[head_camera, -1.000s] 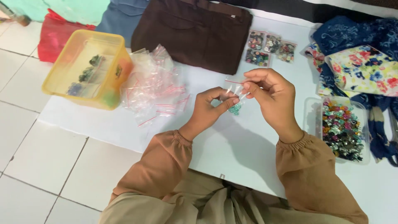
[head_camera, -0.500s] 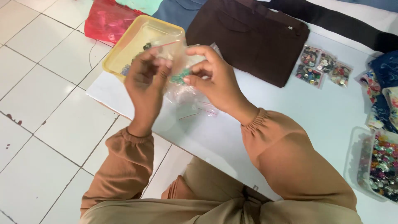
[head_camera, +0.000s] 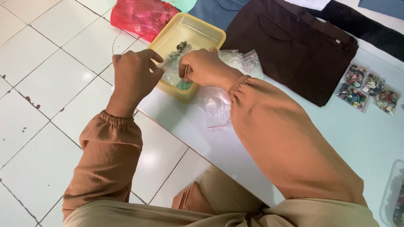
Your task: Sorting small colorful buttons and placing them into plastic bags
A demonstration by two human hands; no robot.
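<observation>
Small clear zip bag (head_camera: 176, 73) of green bits pinched by both hands (head_camera: 134, 77) (head_camera: 204, 67) over yellow tub (head_camera: 202, 33), not dropped in yet; empties (head_camera: 216, 105) waiting

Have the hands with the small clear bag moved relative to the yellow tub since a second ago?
Yes. Both hands carried the small clear bag leftward, now over the yellow tub.

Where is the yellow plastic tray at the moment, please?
In the head view, the yellow tray sits at top centre on the white sheet's left edge, between the red bag and the brown cloth, beneath both hands.
</observation>
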